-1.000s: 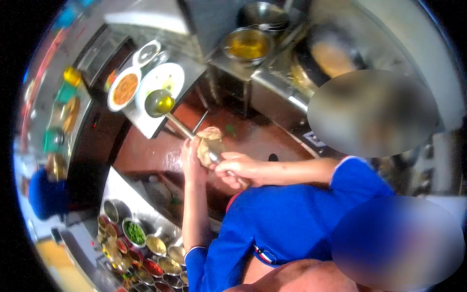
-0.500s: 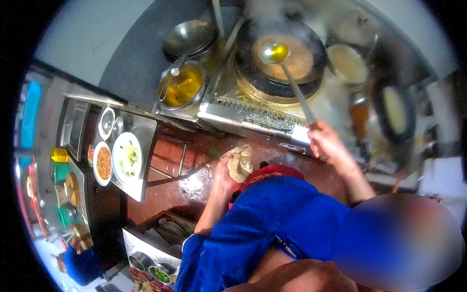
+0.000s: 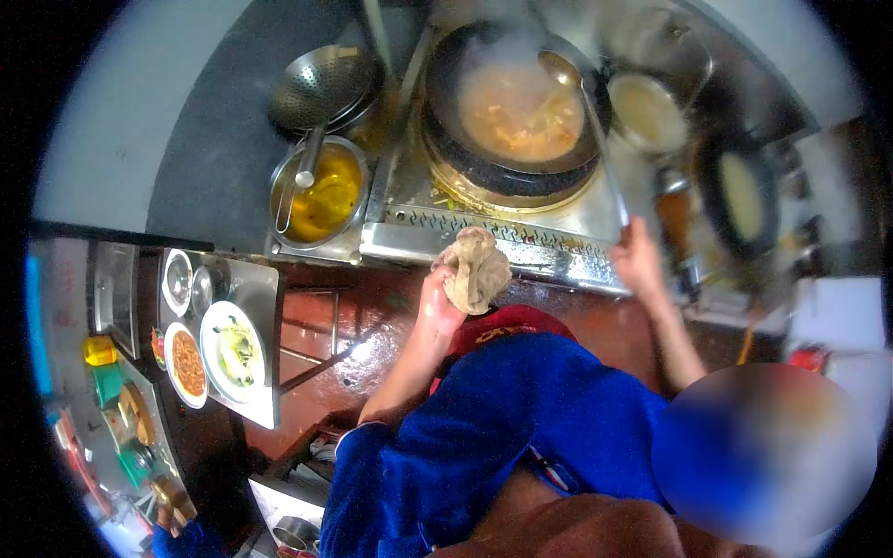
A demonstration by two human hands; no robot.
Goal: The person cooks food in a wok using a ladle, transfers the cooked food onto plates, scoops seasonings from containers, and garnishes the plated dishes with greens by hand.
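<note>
1. Ladle (image 3: 603, 149) slants into the wok (image 3: 446, 130), its bowl (image 3: 559, 69) tilted at the far right; half a second ago the bowl hung above the middle, carrying yellow liquid.
2. No yellow now shows in the bowl, and pieces of food (image 3: 521, 116) break the surface under the steam. Judging by this, the liquid has probably gone in, and the work has moved from carrying it to tending the food.
3. Right hand (image 3: 638, 256) grasps the near end of the handle (image 3: 620, 210), fingers curled round it by the right front of the stove (image 3: 395, 240). The bowl lies far of these fingers and slightly left, well apart from them; whether it touches the wok wall, I cannot tell.
4. Left hand (image 3: 440, 299) clutches a cloth (image 3: 479, 270), bunched to the far right of its fingers and touching them. In view the cloth now overlaps the stove's front edge, nearer than the wok; contact with the edge is unclear.
5. Left of the wok stands a pot (image 3: 361, 186) of yellow liquid, with a strainer (image 3: 321, 86) beyond it.
</note>
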